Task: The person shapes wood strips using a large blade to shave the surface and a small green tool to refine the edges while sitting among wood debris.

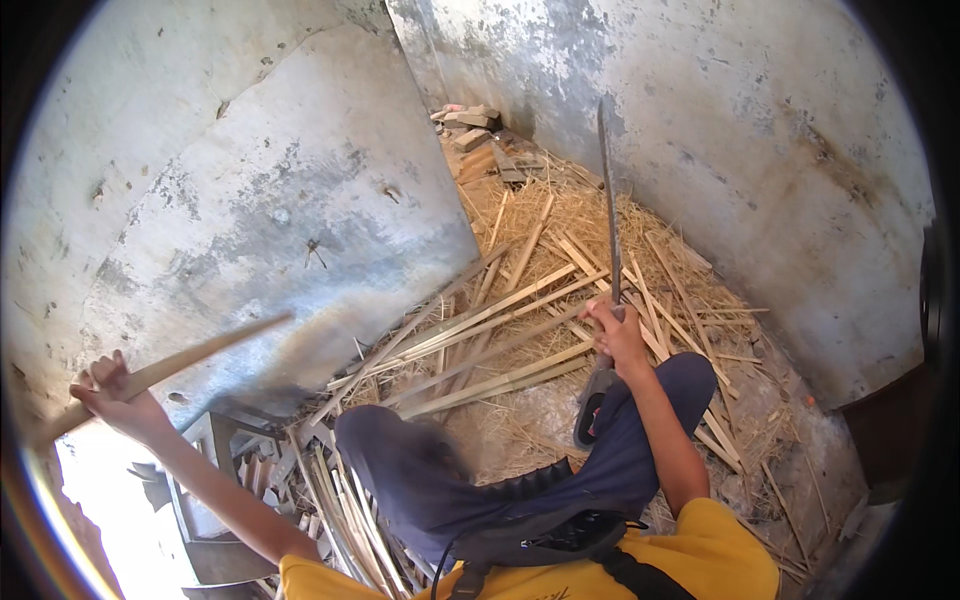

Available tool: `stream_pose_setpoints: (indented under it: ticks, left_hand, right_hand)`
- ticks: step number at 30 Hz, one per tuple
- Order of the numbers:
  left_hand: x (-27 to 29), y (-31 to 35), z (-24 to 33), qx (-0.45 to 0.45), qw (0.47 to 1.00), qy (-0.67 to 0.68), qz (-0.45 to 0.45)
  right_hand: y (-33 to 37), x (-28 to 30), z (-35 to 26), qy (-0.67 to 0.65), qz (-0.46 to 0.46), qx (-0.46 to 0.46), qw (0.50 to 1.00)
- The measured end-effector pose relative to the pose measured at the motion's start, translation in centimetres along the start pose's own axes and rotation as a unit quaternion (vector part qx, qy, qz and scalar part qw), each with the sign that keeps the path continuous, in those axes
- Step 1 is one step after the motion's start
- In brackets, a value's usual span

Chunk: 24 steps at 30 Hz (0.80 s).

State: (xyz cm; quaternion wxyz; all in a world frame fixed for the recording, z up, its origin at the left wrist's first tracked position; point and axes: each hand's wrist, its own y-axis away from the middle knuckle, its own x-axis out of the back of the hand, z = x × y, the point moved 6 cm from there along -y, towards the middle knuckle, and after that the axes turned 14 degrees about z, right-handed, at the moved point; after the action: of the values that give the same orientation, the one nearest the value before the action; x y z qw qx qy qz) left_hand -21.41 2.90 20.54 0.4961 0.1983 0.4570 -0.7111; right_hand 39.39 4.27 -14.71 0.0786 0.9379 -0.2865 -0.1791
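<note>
At the far left, my left hand (118, 398) is raised with a flat wooden strip (215, 348) in its grip. The strip slants up to the right in front of the wall and looks slightly blurred. Above my right knee, my right hand (618, 335) is wrapped round the handle of a machete (609, 190). Its long, narrow, dark blade points away from me, over the pile of split wooden strips (500, 312) on the floor. The blade and the strip in my left hand are well apart.
Peeling plaster walls (260, 190) stand ahead and at right. Straw-like shavings (570, 225) cover the floor. Broken bricks (470, 125) lie in the far corner. Beside my left leg are a bundle of strips (350, 520) and a grey metal frame (205, 450).
</note>
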Motion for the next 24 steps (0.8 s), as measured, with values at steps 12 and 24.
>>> stream_pose_setpoints:
  ticks: [12, 24]
  left_hand:
    - [5.4, 20.9, -10.1, 0.402, 0.872, 0.268, -0.078]
    - [8.3, 29.6, -11.2, 0.566, 0.777, 0.274, -0.04]
  right_hand:
    - [2.6, -5.6, 0.5, -0.127, -0.141, -0.057, 0.98]
    - [-0.1, -3.3, -2.7, -0.239, -0.005, 0.004, 0.971]
